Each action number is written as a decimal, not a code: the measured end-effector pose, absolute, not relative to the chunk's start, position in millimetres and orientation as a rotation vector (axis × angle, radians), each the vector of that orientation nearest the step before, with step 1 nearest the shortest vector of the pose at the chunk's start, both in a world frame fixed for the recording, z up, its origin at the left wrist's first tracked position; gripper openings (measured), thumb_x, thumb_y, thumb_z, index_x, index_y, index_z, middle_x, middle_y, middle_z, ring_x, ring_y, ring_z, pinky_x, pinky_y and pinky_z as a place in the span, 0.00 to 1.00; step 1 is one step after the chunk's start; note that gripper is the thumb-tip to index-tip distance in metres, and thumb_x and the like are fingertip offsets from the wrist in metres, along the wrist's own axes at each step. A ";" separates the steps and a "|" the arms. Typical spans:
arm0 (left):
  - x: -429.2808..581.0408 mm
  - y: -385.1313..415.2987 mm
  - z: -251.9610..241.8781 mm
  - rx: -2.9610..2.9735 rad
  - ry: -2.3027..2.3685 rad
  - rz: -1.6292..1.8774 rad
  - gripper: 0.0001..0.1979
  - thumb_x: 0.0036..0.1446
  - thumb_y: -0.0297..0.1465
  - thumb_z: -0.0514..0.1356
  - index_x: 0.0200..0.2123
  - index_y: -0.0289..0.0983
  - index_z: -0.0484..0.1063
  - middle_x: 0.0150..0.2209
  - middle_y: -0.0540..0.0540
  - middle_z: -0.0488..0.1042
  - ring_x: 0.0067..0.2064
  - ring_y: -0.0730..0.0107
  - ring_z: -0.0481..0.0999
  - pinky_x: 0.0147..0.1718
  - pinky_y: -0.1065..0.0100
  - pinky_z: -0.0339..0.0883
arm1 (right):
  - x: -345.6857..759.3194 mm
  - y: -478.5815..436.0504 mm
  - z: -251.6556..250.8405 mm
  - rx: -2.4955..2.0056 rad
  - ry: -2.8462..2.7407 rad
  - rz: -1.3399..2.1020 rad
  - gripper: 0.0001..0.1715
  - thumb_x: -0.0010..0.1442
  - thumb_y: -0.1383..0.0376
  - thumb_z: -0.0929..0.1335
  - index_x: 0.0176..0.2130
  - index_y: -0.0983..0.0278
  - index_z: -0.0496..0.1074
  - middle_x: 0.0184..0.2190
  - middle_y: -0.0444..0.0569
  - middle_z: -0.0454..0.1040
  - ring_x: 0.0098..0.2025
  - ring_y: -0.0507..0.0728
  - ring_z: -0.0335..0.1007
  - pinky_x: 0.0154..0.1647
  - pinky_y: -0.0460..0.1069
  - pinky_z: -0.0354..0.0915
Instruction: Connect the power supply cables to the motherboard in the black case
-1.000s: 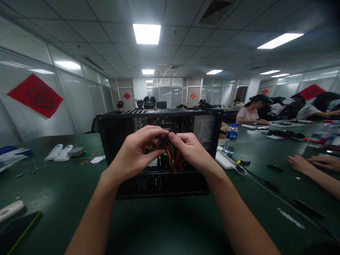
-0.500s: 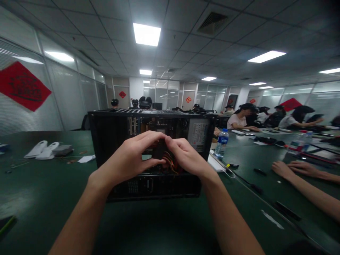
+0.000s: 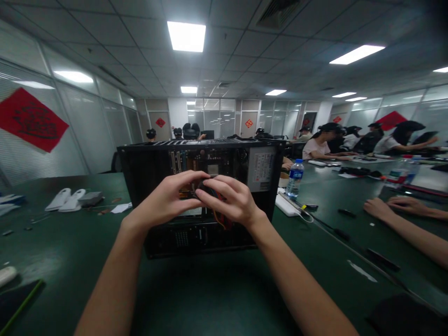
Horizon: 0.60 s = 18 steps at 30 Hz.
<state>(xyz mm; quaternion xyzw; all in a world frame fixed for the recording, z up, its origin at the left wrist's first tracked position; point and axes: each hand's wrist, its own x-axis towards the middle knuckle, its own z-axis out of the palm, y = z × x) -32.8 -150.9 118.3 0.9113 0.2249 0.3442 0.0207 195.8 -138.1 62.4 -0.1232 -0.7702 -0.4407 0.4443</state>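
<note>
A black computer case (image 3: 131, 175) stands in front of me with its open side facing me. Inside it are a motherboard (image 3: 219, 161) and, at the upper right, a silver power supply (image 3: 262, 169). In front of the opening, my left hand (image 3: 166, 196) curves its fingers and thumb around a dark cable bundle (image 3: 220, 220). My right hand (image 3: 234, 198) is closed on the same bundle, its fingertips meeting the left ones. Red and yellow wires hang below the right palm. The fingers hide most of the bundle and its ends.
White slippers (image 3: 72, 199), a grey box (image 3: 90, 199) and paper lie left on the green table (image 3: 168, 298). Right of the case are a water bottle (image 3: 295, 179), a white power strip (image 3: 287, 205) and cords. A co-worker's hands (image 3: 380, 208) rest farther right.
My right hand has turned, its fingers now reaching left across the bundle. Both hands have shifted slightly left, and the camera view has moved a little.
</note>
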 end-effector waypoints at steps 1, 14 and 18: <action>-33.9 -147.4 117.1 2.795 0.715 1.034 0.27 0.57 0.39 0.67 0.58 0.37 0.71 0.53 0.40 0.77 0.53 0.58 0.77 0.55 0.60 0.70 | 194.1 -137.6 62.1 -0.299 -1.924 -1.096 0.16 0.66 0.67 0.67 0.53 0.58 0.74 0.51 0.51 0.74 0.53 0.57 0.70 0.55 0.54 0.73; -11.2 -147.1 112.3 2.832 0.853 1.347 0.10 0.61 0.35 0.62 0.40 0.34 0.77 0.42 0.42 0.78 0.42 0.65 0.77 0.44 0.65 0.71 | 209.8 -134.7 72.5 -0.592 -1.901 -1.020 0.12 0.69 0.65 0.66 0.47 0.64 0.78 0.38 0.53 0.76 0.40 0.56 0.68 0.40 0.50 0.70; 2.8 -154.9 109.8 2.436 0.932 1.021 0.14 0.62 0.39 0.61 0.37 0.35 0.81 0.36 0.44 0.82 0.37 0.64 0.79 0.39 0.67 0.71 | 214.7 -135.5 74.6 -0.583 -1.812 -1.003 0.11 0.68 0.66 0.65 0.44 0.63 0.78 0.38 0.53 0.75 0.46 0.58 0.69 0.45 0.54 0.71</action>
